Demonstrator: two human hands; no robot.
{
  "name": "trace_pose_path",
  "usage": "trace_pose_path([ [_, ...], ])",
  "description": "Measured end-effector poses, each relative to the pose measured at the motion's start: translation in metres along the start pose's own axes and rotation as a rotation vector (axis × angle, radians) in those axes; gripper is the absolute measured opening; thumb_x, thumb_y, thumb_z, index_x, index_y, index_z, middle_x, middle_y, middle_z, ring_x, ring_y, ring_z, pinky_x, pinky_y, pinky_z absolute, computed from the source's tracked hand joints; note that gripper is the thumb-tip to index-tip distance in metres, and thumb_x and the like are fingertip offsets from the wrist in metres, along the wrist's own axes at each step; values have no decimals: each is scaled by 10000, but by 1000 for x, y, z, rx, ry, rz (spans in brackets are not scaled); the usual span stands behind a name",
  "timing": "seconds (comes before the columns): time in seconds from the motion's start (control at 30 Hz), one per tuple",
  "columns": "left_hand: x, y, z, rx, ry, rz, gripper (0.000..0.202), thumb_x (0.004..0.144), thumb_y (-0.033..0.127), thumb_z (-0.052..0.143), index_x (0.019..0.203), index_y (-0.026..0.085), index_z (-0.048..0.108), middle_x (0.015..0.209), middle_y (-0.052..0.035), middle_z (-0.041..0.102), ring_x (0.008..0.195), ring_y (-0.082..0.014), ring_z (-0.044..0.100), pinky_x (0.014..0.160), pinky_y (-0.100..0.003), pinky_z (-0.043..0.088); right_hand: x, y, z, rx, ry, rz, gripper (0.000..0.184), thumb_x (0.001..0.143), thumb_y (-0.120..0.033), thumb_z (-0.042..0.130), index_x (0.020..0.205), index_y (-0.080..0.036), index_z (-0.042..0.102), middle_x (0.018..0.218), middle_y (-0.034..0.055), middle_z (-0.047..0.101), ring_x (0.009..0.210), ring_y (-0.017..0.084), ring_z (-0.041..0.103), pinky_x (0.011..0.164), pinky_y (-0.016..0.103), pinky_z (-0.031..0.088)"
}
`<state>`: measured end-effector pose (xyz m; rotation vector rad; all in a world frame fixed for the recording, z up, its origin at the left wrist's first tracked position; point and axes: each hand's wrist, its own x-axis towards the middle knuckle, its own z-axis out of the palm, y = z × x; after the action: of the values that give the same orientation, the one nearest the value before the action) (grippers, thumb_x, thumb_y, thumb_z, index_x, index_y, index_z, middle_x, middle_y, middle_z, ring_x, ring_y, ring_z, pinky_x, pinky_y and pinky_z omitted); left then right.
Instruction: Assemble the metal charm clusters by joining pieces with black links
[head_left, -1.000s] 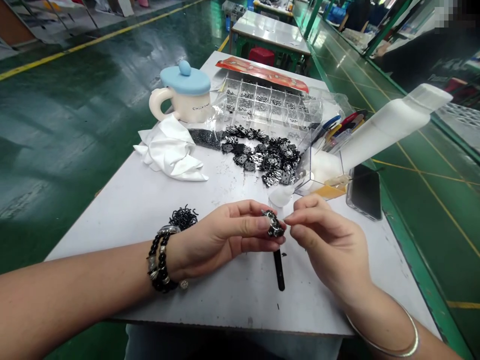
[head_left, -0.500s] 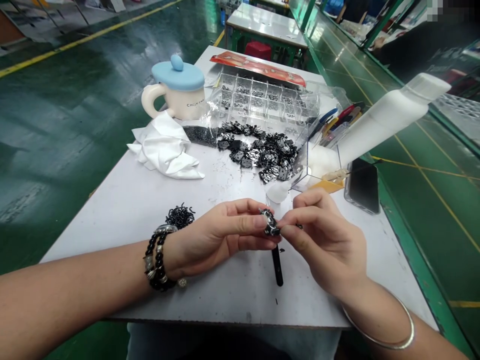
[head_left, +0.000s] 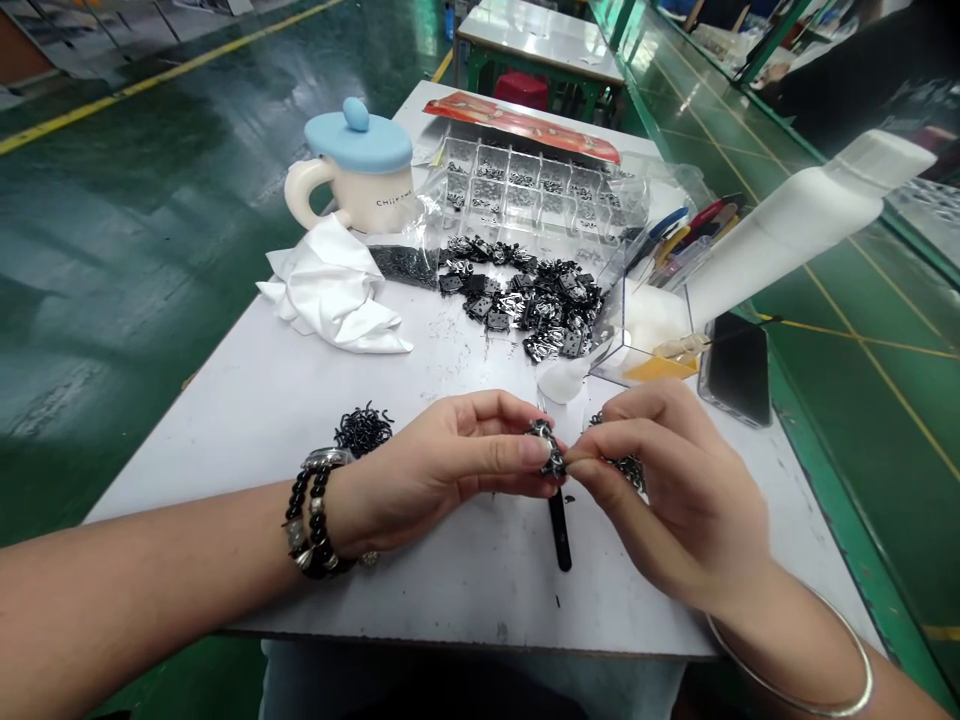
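Note:
Between thumb and fingers, my left hand [head_left: 465, 445] grips a small black-and-silver part [head_left: 549, 447]. My right hand [head_left: 667, 480] is pinched closed at the part's right edge; anything between its fingertips is too small to make out. Under the hands lies a black-handled tool [head_left: 559, 530], its upper end partly hidden. Small dark pieces [head_left: 630, 468] show behind my right fingers. Near my left wrist sits a heap of short curved black pieces [head_left: 363, 430]. Farther back is a pile of black-and-silver parts [head_left: 536, 300].
A cream mug with a blue lid [head_left: 360, 170] and crumpled white tissue [head_left: 330, 290] stand at left. Behind the pile is a clear compartment tray [head_left: 536, 195]. At right are a white bottle [head_left: 795, 235], a tool holder [head_left: 645, 335] and a phone [head_left: 739, 370].
My right hand has shifted slightly right, uncovering more small dark pieces behind its fingers. My left hand keeps its grip on the part. The whole view has moved a little.

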<state>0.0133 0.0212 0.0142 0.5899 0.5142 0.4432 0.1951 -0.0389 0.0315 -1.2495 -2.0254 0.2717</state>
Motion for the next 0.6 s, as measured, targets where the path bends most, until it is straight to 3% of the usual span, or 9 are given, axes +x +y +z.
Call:
trace_pose_path([
  [0.43,1,0,-1,63,34,-9,180,744,137,727,883,127,613,785,-3,703,731,-105,679,765,-225,539,-1,-2,1,-333,44,-184,86,832,-84,547,834,-170,535,787,37,456,715,160,413,624,326,338],
  [0.6,1,-1,-3,112,60,-14,214,733,150,742,899,123,608,782,-10,697,717,-98,675,748,-211,533,-4,2,-1,-408,6,-292,106,814,-71,558,874,-159,552,847,50,482,746,167,421,646,346,315],
])
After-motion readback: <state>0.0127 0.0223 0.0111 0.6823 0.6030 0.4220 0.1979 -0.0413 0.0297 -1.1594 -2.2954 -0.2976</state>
